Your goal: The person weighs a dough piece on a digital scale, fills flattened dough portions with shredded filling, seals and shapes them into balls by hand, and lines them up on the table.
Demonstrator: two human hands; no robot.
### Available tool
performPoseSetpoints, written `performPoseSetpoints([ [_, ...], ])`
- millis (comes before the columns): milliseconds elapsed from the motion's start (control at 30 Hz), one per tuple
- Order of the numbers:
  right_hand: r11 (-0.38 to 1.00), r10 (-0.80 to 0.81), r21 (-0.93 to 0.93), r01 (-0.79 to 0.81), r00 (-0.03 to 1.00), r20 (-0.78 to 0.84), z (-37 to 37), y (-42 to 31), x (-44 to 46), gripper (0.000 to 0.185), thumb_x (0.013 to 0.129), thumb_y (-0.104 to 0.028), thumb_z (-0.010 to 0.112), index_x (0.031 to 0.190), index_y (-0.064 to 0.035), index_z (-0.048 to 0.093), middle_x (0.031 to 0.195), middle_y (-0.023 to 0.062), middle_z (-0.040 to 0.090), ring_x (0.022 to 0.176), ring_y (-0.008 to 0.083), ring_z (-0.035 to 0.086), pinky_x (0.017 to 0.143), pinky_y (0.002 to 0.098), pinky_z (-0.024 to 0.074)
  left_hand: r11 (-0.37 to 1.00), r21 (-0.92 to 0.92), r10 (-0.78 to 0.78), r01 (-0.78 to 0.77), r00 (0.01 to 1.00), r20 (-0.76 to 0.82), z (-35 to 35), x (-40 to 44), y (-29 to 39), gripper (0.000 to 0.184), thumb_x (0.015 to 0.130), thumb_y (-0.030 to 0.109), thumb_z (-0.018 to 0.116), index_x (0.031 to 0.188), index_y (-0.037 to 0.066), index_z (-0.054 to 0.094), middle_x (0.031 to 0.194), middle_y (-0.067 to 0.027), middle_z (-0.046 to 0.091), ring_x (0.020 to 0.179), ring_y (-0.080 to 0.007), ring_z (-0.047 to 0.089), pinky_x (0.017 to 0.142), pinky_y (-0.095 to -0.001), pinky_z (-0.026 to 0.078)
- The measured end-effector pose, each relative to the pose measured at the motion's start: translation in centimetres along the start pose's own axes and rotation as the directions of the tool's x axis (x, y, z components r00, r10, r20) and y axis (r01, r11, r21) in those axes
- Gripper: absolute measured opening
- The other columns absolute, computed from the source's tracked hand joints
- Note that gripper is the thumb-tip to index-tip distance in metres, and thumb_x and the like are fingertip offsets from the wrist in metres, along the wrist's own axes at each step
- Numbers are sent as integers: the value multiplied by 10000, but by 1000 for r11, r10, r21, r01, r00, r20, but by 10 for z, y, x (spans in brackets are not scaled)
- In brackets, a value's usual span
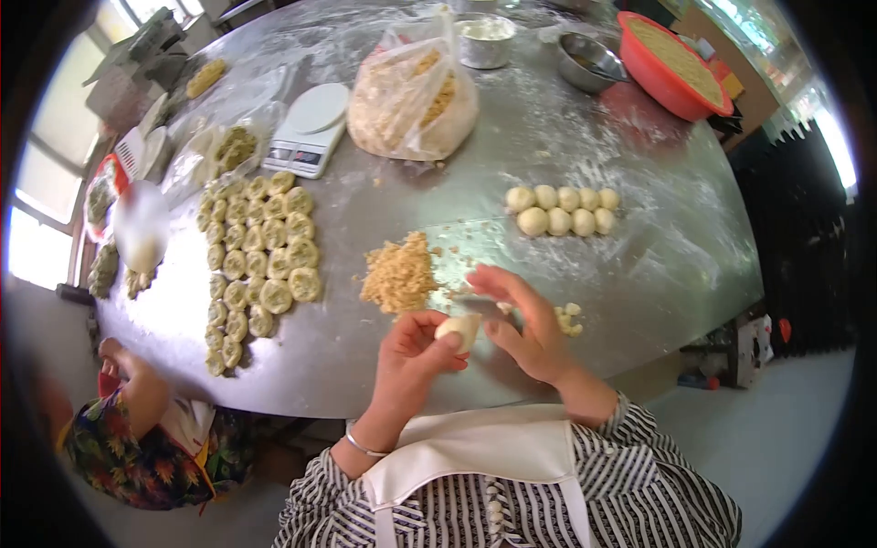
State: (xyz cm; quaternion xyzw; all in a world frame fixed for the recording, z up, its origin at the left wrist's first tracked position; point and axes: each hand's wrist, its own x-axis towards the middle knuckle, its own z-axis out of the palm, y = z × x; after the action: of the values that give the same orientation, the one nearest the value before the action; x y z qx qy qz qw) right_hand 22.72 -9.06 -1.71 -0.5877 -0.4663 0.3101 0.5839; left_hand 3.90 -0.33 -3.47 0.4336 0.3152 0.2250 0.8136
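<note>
Near the table's front edge, my left hand (416, 352) is closed around a pale piece of dough (459, 331), with the thumb pressed on its side. Close by on the right, my right hand (530, 324) has its thumb and fingers curved about a grey flat metal blade (481, 308). Its handle is hidden in the palm, and the blade's exact kind is unclear. Just beyond both hands lies a heap of tan crumbly filling (400, 274). Small dough bits (568, 320) lie to the right of my right hand.
Two rows of round dough balls (559, 212) sit at right. Rows of green-flecked dough pieces (260, 251) fill the left. Farther back stand a white scale (311, 128), a bag of filling (411, 100), a metal bowl (589, 64) and a red basin (671, 68). Another person's arm (142, 388) is at left.
</note>
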Motion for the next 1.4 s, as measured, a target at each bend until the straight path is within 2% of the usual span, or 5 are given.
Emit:
performPoseSetpoints([
  [233,840,-13,-511,182,949,316,4,4,-18,707,697,-135,873,1368,-88,655,1286,143,685,1161,365,665,994,457,565,664,741,221,-103,973,-63,-9,-2,5,396,862,267,900,1056,22,656,918,-88,675,757,-169,676,686,-330,564],
  [300,831,5,-527,179,944,329,11,18,-23,668,719,-101,861,1353,-76,654,1280,160,676,1166,382,658,992,467,562,649,738,297,-184,955,-23,-17,4,-12,428,834,323,876,1016,15,641,936,-163,622,836,-342,637,739,-437,543],
  [633,800,-18,-556,227,935,355,24,30,-14,574,791,-86,849,1331,-70,653,1204,187,656,1071,406,676,885,486,569,747,596,385,-293,922,-30,-29,-4,-13,351,927,249,844,1144,26,683,928,-100,648,789,-182,667,707,-322,582],
  [900,732,-166,-568,377,906,388,35,32,-9,644,731,-124,889,1329,-104,651,1132,150,639,1030,392,664,873,483,562,666,718,584,-203,741,-332,-101,-28,-8,153,988,109,765,1109,27,720,882,-66,707,709,-104,676,658,-280,569],
  [1400,716,-129,-645,267,958,255,40,50,-13,459,832,-320,858,1105,-61,594,1053,156,621,938,417,642,773,504,529,459,843,677,-281,725,-127,-97,-23,-8,115,953,66,752,1055,68,698,888,-80,684,726,-230,713,658,-332,576],
])
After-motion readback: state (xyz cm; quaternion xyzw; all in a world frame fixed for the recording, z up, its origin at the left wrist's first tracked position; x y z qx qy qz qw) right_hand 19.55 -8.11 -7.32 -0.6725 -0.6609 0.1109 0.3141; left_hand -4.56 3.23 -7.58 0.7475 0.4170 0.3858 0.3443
